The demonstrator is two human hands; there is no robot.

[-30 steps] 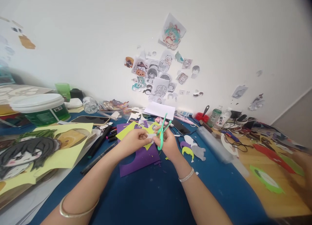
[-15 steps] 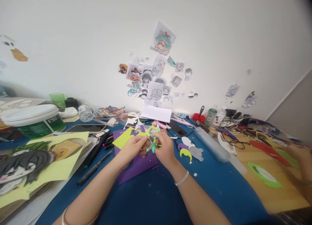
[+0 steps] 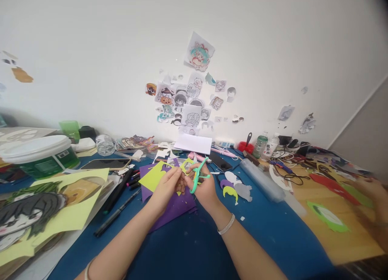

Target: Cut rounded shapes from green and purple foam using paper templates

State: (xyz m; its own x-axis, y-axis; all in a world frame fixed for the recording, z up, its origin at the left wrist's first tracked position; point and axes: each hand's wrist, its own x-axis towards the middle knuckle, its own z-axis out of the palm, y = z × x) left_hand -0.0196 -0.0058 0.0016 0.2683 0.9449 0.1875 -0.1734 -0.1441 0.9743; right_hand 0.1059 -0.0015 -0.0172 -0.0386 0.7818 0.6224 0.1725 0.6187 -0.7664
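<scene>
1. Head view: the green scissors (image 3: pixel 197 173) have turned in the right hand (image 3: pixel 208 191) over the last half second, their arms now reaching up and to the right. That likely changes the angle at which they meet whatever is between the hands; whether they are cutting cannot be told.

2. Right fingers are clamped on the scissors, which lie across them, with the near loop by the thumb. Left of them, the left hand (image 3: pixel 165 188) has its fingertips bunched near the right ones. Whether they grip anything is too small and hidden to tell.

3. Behind and beside the left hand lies a lime sheet (image 3: pixel 150 179), over a purple sheet (image 3: pixel 169 217) that spreads beneath both hands on the blue cloth (image 3: pixel 188 255).

4. To the right, a lime cutout (image 3: pixel 230 194) lies close to a purple cutout (image 3: pixel 224 184) and a grey cutout (image 3: pixel 245 191).

5. Farther left are a black pen (image 3: pixel 117 214) and a phone (image 3: pixel 106 164). At the far right, a co-worker's blurred hand (image 3: pixel 371 193) is over the wooden surface (image 3: pixel 348 247).
</scene>
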